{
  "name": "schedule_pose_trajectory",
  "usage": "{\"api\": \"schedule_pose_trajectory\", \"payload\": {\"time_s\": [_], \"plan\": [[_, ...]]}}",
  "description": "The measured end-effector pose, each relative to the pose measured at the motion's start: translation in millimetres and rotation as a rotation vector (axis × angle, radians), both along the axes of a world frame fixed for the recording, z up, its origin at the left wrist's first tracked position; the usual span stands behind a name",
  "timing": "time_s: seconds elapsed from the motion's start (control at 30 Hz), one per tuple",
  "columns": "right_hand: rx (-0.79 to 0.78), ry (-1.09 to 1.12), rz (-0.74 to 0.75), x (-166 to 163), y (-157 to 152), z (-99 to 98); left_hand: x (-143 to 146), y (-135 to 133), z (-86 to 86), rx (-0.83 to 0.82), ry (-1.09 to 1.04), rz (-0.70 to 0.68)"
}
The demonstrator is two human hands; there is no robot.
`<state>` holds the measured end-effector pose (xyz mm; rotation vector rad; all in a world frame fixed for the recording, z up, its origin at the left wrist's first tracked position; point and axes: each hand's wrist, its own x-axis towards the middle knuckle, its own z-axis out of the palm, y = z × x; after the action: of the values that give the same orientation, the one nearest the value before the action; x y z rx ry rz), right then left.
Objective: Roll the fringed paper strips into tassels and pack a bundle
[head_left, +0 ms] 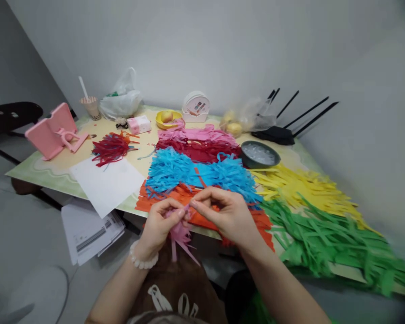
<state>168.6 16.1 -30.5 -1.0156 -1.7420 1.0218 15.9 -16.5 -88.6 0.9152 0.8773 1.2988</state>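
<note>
My left hand [162,223], with a white beaded bracelet [143,257] at the wrist, pinches a pink fringed paper tassel [180,236] whose strips hang down. Thumb and fingers of my right hand [227,216] are pressed together on the top end of the same tassel. Both hands are close together above the table's front edge. Right behind them lies orange fringed paper [202,219], then blue fringed paper [170,168], dark red [202,152] and pink fringed paper [205,133]. What the right fingertips grip exactly is partly hidden.
Yellow [303,191] and green fringed paper [330,238] spread to the right, by a dark bowl [259,154]. On the left are a bundle of red strips [111,147], white paper [110,182], a pink stand [54,131] and a drink cup [92,108]. A black router [275,135] stands back right.
</note>
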Motion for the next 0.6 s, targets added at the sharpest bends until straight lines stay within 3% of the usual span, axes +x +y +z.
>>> {"api": "schedule_pose_trajectory", "payload": {"time_s": [0.1, 0.17, 0.23, 0.33, 0.37, 0.4, 0.47, 0.53, 0.6], "plan": [[-0.020, 0.075, -0.009, -17, 0, -5.6, -16, -4, -5.4, -0.055, -0.041, -0.029], [-0.059, 0.135, 0.032, -21, -1, -13.4, -53, -2, -2.8, -0.081, 0.093, 0.033], [-0.101, 0.167, 0.077, -16, -3, -24.5, -111, 6, 7.9, -0.045, 0.388, 0.257], [-0.144, 0.143, 0.046, 1, -4, -43.7, -208, 37, 34.6, 0.120, 1.105, 0.881], [-0.154, 0.129, 0.019, 6, -4, -49.5, -232, 53, 42.5, 0.157, 1.346, 0.996], [-0.163, 0.118, -0.007, 10, -4, -54.3, -249, 72, 48.1, 0.181, 1.523, 0.985], [-0.171, 0.100, -0.038, 15, -2, -60.9, -259, 114, 49.0, 0.260, 1.722, 0.758], [-0.162, 0.076, -0.050, 18, -2, -63.8, -245, 155, 36.5, 0.293, 1.811, 0.489], [-0.144, 0.049, -0.074, 23, -4, -64.9, -222, 187, 17.9, 0.289, 1.835, 0.356]]}}
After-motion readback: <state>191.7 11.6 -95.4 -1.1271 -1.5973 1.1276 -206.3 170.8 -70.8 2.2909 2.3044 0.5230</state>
